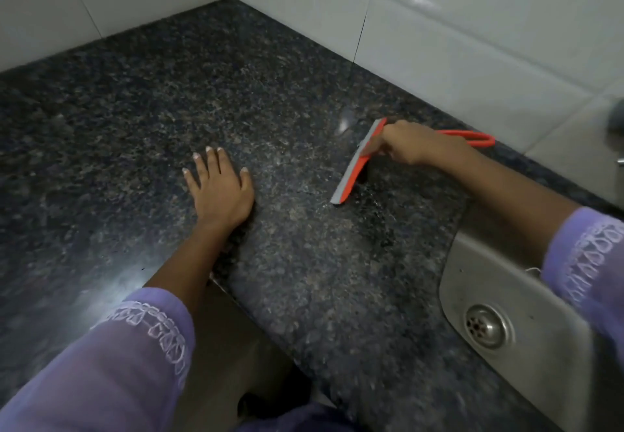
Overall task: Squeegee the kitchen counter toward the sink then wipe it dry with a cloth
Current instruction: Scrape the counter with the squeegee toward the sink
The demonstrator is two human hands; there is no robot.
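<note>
The right hand (410, 142) grips the orange squeegee (356, 164), its blade lying near-to-far on the dark tabletop (135, 110), just left of the sink (472, 256). The left hand (219, 188) rests flat and empty, farther left. No cloth shows.

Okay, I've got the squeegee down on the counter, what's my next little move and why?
Probably pull the squeegee in your right hand toward the sink: its blade rests on the counter left of the basin, and droplets show between them.
</note>
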